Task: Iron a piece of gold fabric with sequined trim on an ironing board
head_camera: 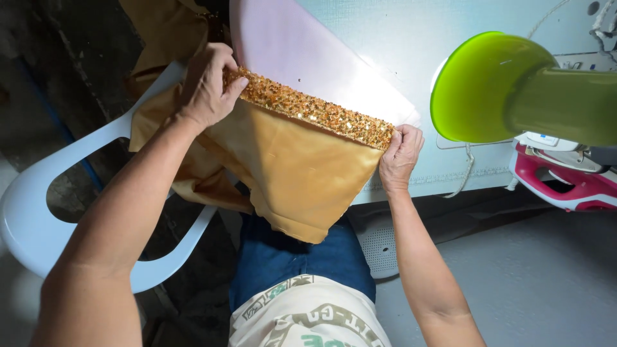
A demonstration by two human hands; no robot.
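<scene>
Your left hand [207,87] is pinching the far end of the sequined band [308,108], and your right hand [400,154] is gripping its near end. Below that band, the gold satin cloth [289,170] is hanging over your lap. Left of it, a white plastic chair [38,212] is standing; right of it, a green lamp shade [479,87] is glowing.

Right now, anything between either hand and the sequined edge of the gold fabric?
Nothing visible. The left hand and right hand each pinch an end of the sequined edge of the gold fabric, stretched between them.
</scene>
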